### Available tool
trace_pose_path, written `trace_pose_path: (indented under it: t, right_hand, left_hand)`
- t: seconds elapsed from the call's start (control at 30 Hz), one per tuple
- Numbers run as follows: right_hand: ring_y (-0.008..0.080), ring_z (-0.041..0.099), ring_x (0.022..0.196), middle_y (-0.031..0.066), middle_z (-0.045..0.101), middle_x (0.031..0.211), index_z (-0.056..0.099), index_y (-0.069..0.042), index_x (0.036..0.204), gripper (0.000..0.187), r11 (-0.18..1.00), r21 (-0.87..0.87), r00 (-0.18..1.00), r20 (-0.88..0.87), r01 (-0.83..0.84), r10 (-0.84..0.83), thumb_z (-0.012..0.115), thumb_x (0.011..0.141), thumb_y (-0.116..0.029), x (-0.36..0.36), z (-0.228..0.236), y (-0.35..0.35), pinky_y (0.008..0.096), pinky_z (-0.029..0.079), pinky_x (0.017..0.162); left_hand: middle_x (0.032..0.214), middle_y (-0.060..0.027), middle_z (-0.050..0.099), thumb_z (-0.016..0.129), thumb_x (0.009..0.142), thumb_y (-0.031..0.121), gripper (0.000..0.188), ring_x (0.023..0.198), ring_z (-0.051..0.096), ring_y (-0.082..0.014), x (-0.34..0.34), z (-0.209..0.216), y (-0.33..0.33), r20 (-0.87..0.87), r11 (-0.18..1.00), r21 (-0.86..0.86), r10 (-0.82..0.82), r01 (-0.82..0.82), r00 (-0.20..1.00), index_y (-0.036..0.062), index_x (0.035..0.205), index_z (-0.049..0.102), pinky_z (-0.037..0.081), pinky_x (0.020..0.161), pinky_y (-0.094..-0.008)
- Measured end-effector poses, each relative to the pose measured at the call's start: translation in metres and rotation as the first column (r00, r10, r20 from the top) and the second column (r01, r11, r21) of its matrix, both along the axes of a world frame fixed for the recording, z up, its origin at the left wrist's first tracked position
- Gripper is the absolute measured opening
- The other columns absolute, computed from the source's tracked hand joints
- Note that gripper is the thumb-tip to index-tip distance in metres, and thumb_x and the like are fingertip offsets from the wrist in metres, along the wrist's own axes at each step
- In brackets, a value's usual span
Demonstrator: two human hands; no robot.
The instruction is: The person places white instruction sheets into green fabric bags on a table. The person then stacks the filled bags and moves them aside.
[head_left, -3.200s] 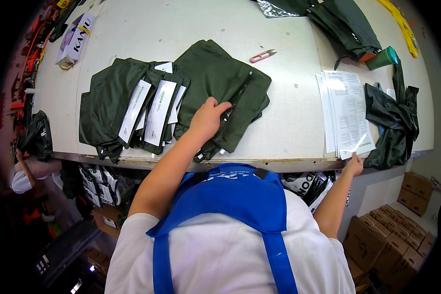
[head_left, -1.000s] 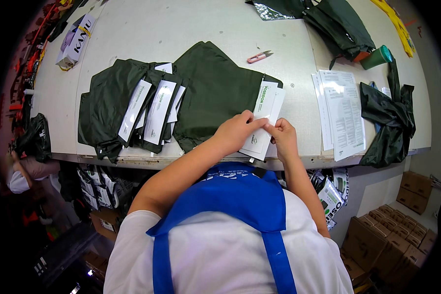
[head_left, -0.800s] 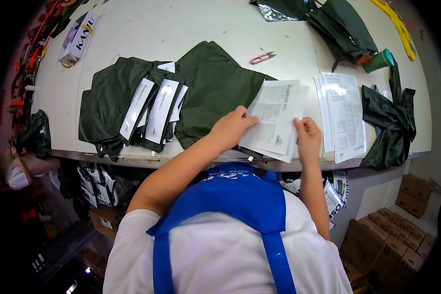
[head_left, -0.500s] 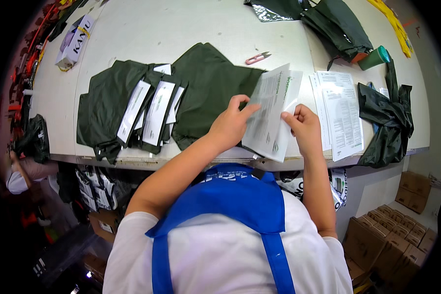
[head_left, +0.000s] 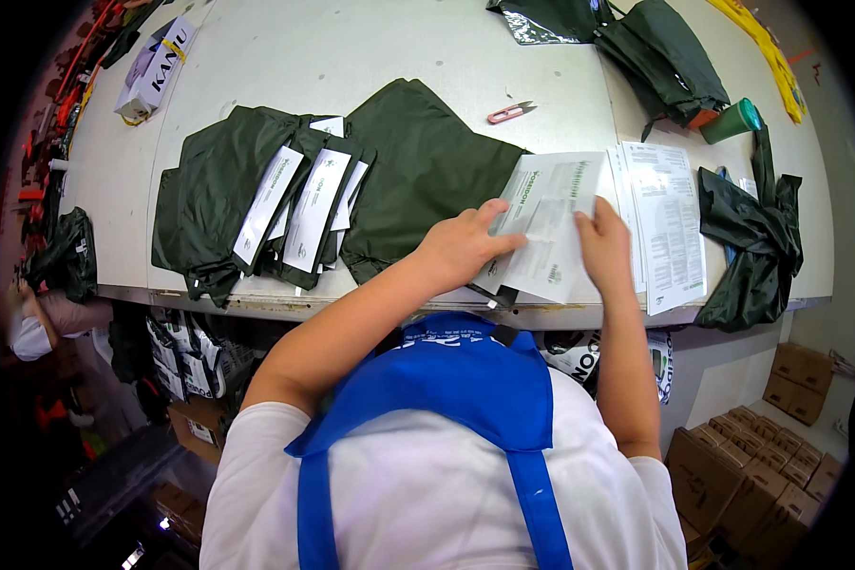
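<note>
A folded printed leaflet (head_left: 562,214) lies over the right end of a spread dark green fabric piece (head_left: 418,171) near the table's front edge. My right hand (head_left: 606,242) grips its right edge, thumb towards me and fingers partly hidden. With its fingers apart, my left hand (head_left: 465,247) rests against the leaflet's left side. On the left lie overlapping folded dark green fabric pieces (head_left: 214,190), with several white folded leaflets (head_left: 315,204) on them. Beside my right hand is a stack of printed sheets (head_left: 670,223).
Pink thread snips (head_left: 511,112) lie beyond the leaflet. Dark green bags (head_left: 660,62), a green cylinder (head_left: 731,122) and a dark green fabric bundle (head_left: 755,218) occupy the right side. A white box (head_left: 157,71) stands far left. Cardboard boxes (head_left: 750,475) are stacked on the floor at right.
The leaflet has gone from tilted up to lying flatter, facing me. My right hand has moved slightly up along its edge, and my left hand's fingers have spread.
</note>
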State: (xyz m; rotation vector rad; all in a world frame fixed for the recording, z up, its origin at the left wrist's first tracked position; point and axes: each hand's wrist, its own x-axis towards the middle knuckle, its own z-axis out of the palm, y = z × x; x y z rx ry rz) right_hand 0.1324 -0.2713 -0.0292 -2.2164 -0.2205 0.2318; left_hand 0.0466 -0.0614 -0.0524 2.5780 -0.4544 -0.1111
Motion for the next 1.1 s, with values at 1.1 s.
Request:
trace_pose_path:
  t: [1.1]
  right_hand:
    - [0.0179,0.065,0.089,0.0149,0.064,0.107,0.053,0.009,0.117,0.03,0.595,0.633,0.857,-0.469,0.495,-0.214,0.047,0.093,-0.008,-0.024,-0.011,-0.081,0.0284,0.052,0.077]
  left_hand:
    - [0.103,-0.0128,0.06,0.07,0.076,0.022,0.039,0.092,0.058,-0.0319,-0.056,-0.059,0.117,0.113,0.836,0.069,0.536,-0.545,0.837,0.0091,0.111,0.063,0.048,0.081,-0.0421]
